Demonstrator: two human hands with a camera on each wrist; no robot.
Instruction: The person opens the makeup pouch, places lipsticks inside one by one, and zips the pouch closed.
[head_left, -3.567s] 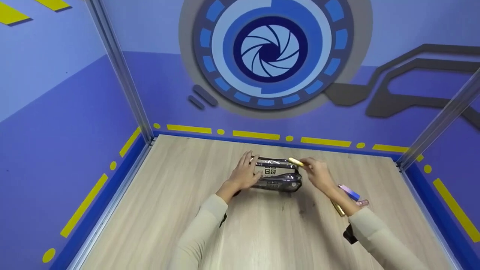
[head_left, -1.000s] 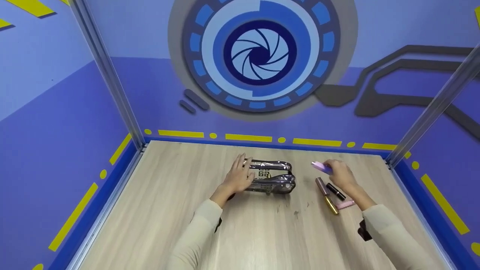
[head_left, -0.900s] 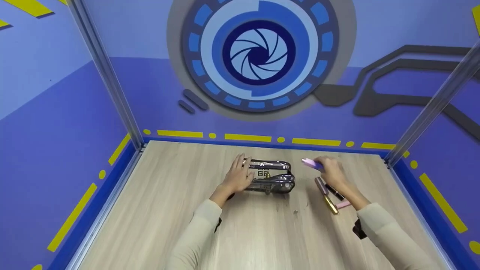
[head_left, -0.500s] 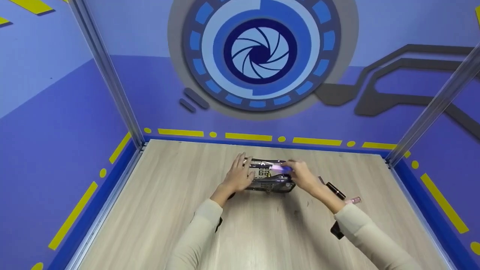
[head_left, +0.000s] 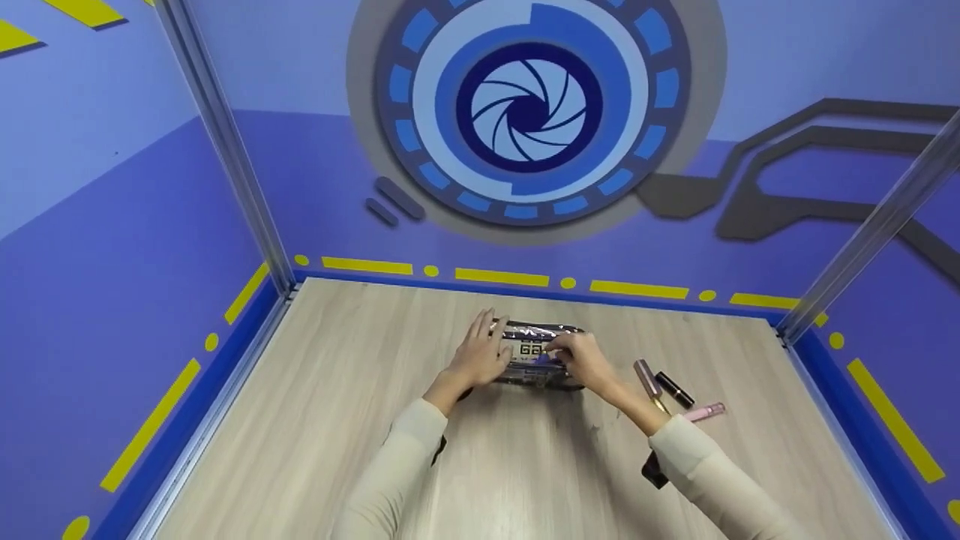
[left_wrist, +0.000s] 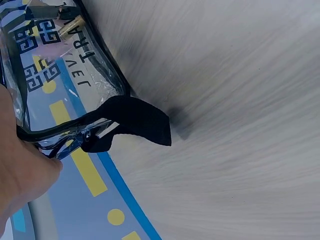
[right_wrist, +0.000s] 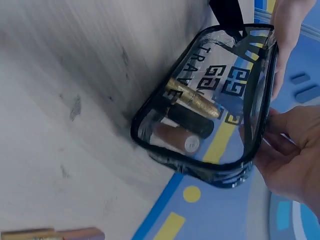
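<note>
A clear makeup pouch (head_left: 536,331) with black trim and printed letters lies on the table. My left hand (head_left: 478,356) rests over its left end, fingers spread and fairly straight. At the opening, my right hand (head_left: 589,364) has curled fingers around the end of a pink-and-blue cosmetic tube (head_left: 541,359), mostly hidden by the hand and pouch. Through the clear side in the right wrist view, a gold tube (right_wrist: 195,97), a black tube (right_wrist: 189,120) and a brown tube (right_wrist: 172,136) show inside the pouch.
Right of the pouch lie a mauve tube (head_left: 646,379), a black tube (head_left: 675,390), a pink lip gloss tube (head_left: 706,412) and a gold tube (head_left: 660,405), partly behind the right forearm. A blue wall (head_left: 330,187) stands behind the table (head_left: 360,330).
Earlier, the right hand held a gold tube over the pouch. Since then it has brought the pink-and-blue tube leftward from beside the pouch into the opening. The left hand has stayed on the pouch.
</note>
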